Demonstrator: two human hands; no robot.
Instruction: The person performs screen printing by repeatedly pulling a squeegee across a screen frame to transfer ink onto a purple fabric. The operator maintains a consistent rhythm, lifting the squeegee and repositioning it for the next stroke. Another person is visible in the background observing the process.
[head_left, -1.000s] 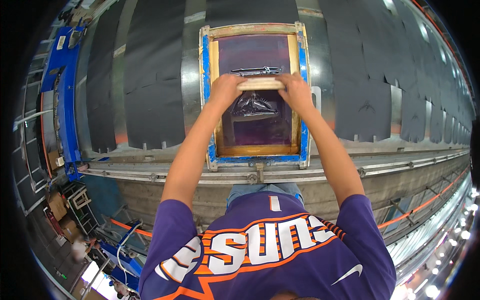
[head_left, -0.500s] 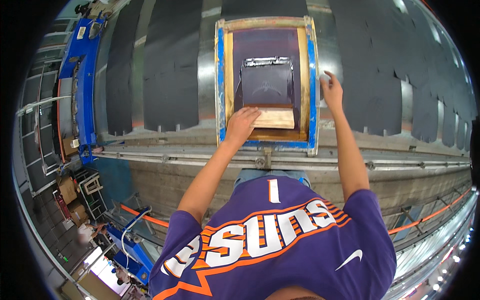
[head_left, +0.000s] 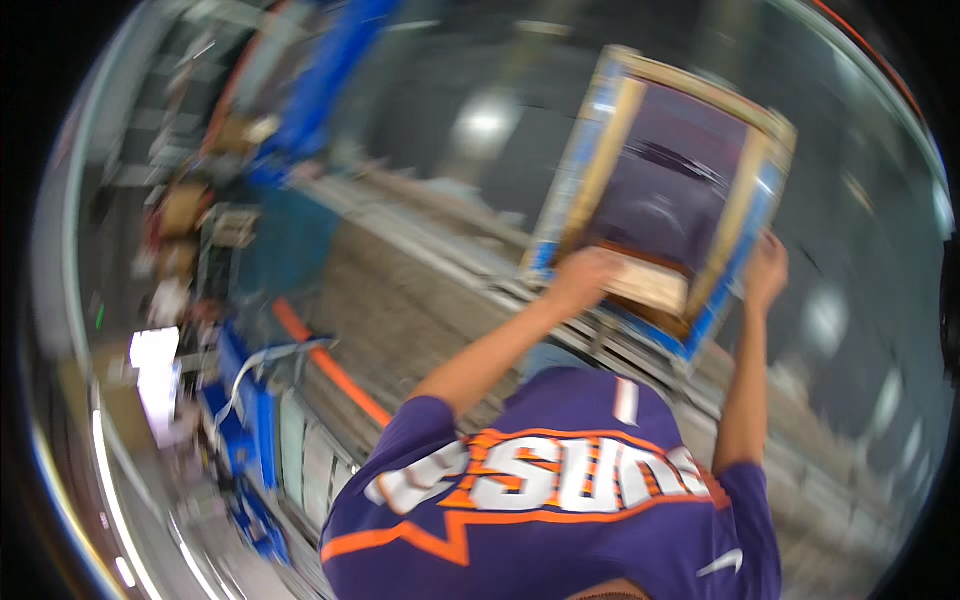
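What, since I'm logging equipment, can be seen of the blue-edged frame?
The frame is rectangular, with tan, wood-looking inner strips and blue edging. A dark purplish panel fills it, a darker streak crossing its far half. It lies slanted in the picture on a dark surface. The left hand holds a pale wooden block inside its near end; the right hand is at its right edge, contact unclear. Blur hides finer detail.

In 1 sec my R hand (head_left: 766, 268)'s come off the block (head_left: 648, 286), now by the frame (head_left: 768, 190)'s R rail (contact unclear, blur), leaving just my L hand (head_left: 588, 275) on it. Block's gone from mid-frame to near end. Last ½ sec: view's swung, frame tilted & further R, pic blurrier.
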